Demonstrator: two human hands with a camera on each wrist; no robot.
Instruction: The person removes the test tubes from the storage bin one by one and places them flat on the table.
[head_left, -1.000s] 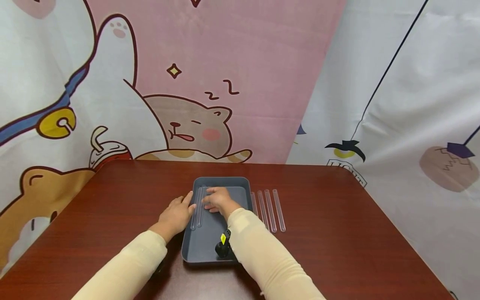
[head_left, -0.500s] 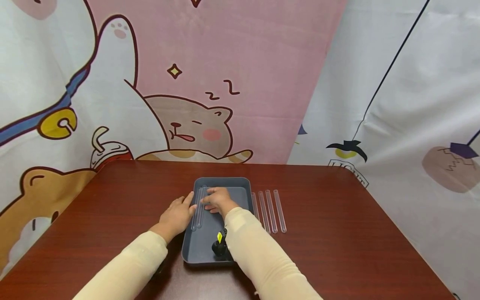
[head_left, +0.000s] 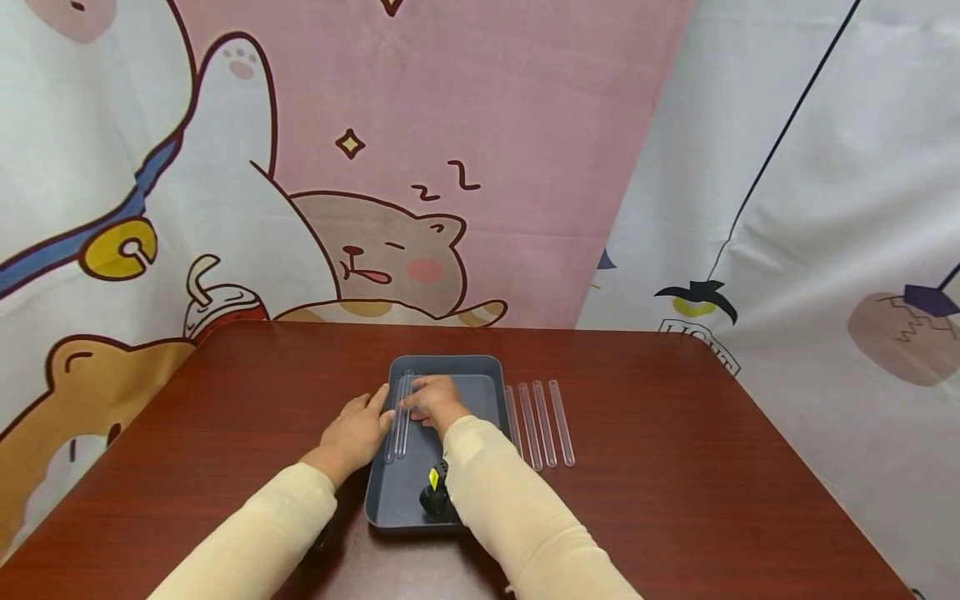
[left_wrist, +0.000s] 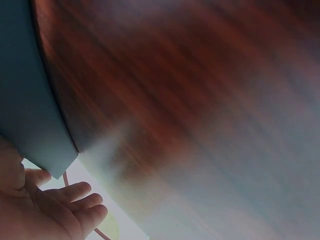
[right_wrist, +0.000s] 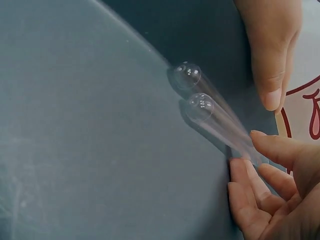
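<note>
A grey rectangular tray [head_left: 396, 500] lies on the table, with two clear test tubes side by side along its left wall. My right hand [head_left: 437, 400] reaches into the tray and pinches the right-hand test tube [right_wrist: 217, 120] between thumb and fingers, near the end away from the rounded tip. The other test tube [right_wrist: 185, 75] lies right beside it against the wall. At the tray's left rim rests my left hand [head_left: 351, 429], fingers extended along the outside and thumb reaching over the edge. Its fingers [left_wrist: 82, 202] look relaxed in the left wrist view.
Several more clear test tubes [head_left: 543, 425] lie in a row on the table to the right of the tray. A black device with a yellow mark [head_left: 433, 492] sits at my right wrist. Behind the reddish-brown table [head_left: 675, 467] hangs a printed cartoon curtain [head_left: 525, 167].
My right hand and forearm have shifted slightly left, and its fingers have come in around the right-hand test tube. The left hand keeps its place at the rim.
</note>
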